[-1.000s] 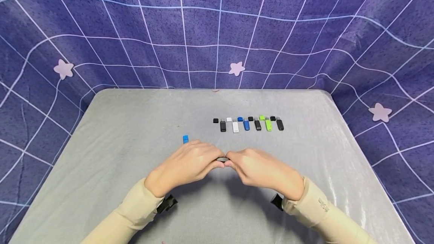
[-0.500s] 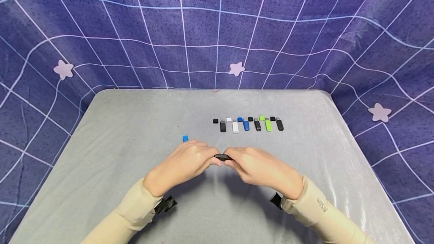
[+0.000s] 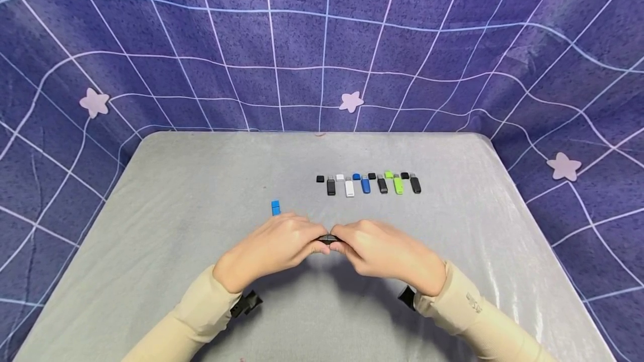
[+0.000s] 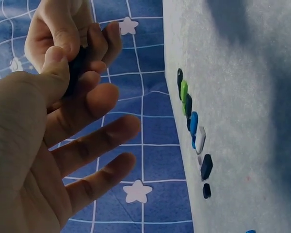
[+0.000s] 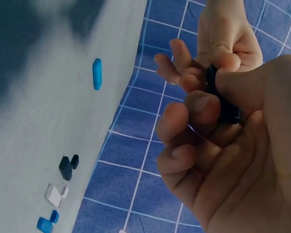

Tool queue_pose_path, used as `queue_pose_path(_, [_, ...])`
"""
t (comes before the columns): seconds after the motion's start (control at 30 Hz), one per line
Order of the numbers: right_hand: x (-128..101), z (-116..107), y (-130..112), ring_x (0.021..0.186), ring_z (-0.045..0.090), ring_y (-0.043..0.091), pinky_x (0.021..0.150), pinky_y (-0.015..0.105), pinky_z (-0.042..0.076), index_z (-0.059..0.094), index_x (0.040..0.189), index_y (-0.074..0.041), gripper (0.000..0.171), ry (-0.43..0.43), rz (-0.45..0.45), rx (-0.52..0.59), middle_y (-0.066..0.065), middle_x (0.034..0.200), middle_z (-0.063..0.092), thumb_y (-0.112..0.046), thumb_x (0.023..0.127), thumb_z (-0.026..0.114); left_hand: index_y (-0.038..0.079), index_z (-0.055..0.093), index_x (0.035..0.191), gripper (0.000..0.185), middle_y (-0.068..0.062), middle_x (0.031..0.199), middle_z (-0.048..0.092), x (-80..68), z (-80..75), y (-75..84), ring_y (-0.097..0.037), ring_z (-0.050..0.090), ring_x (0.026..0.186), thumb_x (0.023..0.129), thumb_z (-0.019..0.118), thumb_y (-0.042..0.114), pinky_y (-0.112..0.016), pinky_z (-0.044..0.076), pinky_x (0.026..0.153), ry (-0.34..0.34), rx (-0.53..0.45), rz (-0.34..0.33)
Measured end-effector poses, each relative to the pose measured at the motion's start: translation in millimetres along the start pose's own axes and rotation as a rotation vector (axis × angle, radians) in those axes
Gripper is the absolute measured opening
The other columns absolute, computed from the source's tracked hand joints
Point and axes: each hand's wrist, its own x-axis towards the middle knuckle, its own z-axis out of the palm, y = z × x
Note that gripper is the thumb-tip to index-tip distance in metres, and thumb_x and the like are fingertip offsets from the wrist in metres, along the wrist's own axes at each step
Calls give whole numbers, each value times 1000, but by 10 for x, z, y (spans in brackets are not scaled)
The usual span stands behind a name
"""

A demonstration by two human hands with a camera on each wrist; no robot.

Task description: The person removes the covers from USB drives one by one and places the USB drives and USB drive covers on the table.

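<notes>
Above the near middle of the bench [image 3: 201,183], left hand [image 3: 274,247] and right hand [image 3: 389,253] brought fingertip to fingertip, both pinching one small black flash drive [image 3: 328,238] between them. Gripped from each end, as if to press or pull the two ends; hard to tell which, with most of it hidden by fingers [image 5: 196,104]. Spare fingers of the left hand fanned loose in the left wrist view. Just beyond the left hand, a blue cap [image 3: 275,207] lying alone. Farther back, apart from the hands, a tidy row of flash drives [image 3: 369,184] in black, white, blue and green, caps set beside them. Grey cloth-covered bench; purple backdrop [image 3: 322,43] with pale grid lines and stars behind.
</notes>
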Motion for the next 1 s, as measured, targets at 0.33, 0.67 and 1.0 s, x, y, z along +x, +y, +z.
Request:
queue_pose_path(0.33, [-1, 13, 37, 59, 39, -1, 54, 15, 37, 57, 87, -17, 20, -2, -20, 12, -13, 67, 43, -24, 106, 58, 21, 68, 90, 21, 16, 79, 62, -29, 12, -3, 0, 52, 69, 104, 61, 35, -24, 49, 70, 16, -56, -3])
queue_pose_path(0.67, [-62, -13, 70, 58, 36, -5, 52, 11, 33, 59, 89, -18, 18, 20, -74, 82, -14, 67, 43, -23, 107, 58, 24, 71, 93, 23, 18, 79, 62, -40, 7, 0, 2, 53, 69, 106, 58, 37, -23, 47, 69, 38, -65, 16])
queue_pose_path(1.0, [-107, -11, 82, 59, 35, -6, 52, 11, 30, 62, 92, -17, 16, 36, -100, 75, -14, 68, 44, -23, 107, 58, 24, 63, 84, 24, 16, 71, 52, -37, -3, -21, 0, 45, 64, 105, 60, 34, -24, 43, 65, 55, -53, 59])
